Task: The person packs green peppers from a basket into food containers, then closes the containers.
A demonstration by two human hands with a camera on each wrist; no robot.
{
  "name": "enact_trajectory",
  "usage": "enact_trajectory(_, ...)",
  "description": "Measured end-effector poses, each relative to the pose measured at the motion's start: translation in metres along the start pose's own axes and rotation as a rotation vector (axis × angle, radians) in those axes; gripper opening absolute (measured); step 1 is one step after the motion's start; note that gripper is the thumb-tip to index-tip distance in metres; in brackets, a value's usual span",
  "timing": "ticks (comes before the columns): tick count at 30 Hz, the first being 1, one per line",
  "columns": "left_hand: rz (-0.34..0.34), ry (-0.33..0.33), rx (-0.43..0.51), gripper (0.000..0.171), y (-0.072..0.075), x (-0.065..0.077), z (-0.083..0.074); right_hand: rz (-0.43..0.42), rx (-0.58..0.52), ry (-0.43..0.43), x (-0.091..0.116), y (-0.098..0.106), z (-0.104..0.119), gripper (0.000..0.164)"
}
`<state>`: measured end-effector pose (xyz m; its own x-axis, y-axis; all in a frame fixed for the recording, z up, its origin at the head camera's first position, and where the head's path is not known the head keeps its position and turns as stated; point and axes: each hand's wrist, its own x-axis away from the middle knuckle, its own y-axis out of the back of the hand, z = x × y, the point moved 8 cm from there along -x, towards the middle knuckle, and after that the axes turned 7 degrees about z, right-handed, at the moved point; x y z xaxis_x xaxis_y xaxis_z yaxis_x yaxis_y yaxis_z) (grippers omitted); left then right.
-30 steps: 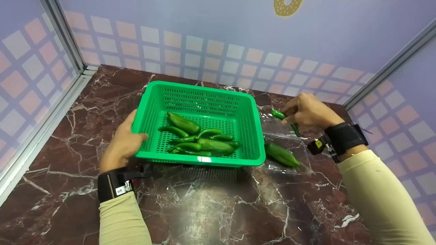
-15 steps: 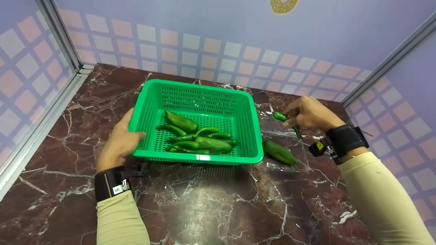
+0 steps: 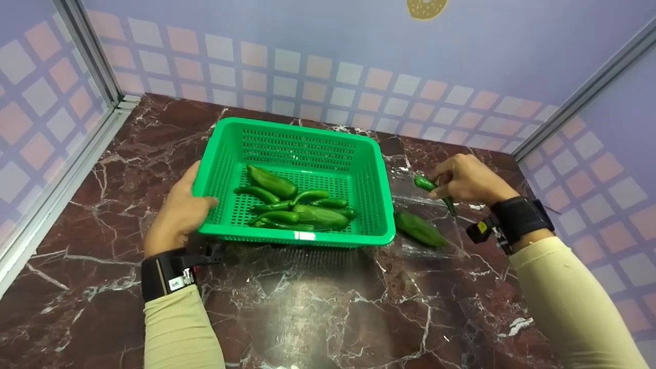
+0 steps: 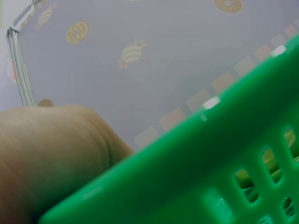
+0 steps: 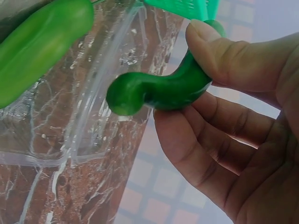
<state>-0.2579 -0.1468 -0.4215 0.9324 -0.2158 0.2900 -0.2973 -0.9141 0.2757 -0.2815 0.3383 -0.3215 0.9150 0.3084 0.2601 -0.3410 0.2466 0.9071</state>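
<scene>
In right grip (image 3: 470, 179), green pepper (image 5: 168, 93).

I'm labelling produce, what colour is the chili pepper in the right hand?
The chili pepper is glossy dark green, clearest in the right wrist view.

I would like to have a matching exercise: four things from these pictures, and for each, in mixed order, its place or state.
1. Left hand
2. Right hand
3. Green basket
4. Lone large pepper

A. Contains several green peppers
B. Pinches a small curved pepper
C. Lies outside the basket, on its right
D. Grips the basket's left side

Pairs: 1-D, 2-B, 3-A, 4-C
</scene>
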Motion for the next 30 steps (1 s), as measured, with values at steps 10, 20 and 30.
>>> enact_trajectory(10, -0.004, 0.007, 0.047, 0.098, -0.001, 0.0, -0.001, -0.002, 0.016, -0.004, -0.001, -0.014, -0.012, 0.025)
enact_trajectory(20, 0.002, -0.002, 0.045, 0.097, -0.001, -0.001, 0.0, -0.006, -0.047, -0.027, -0.002, -0.03, -0.023, 0.023)
enact_trajectory(30, 0.007, 0.007, 0.017, 0.096, 0.0, -0.001, 0.0, -0.03, -0.035, -0.003, -0.003, -0.04, -0.03, 0.032)
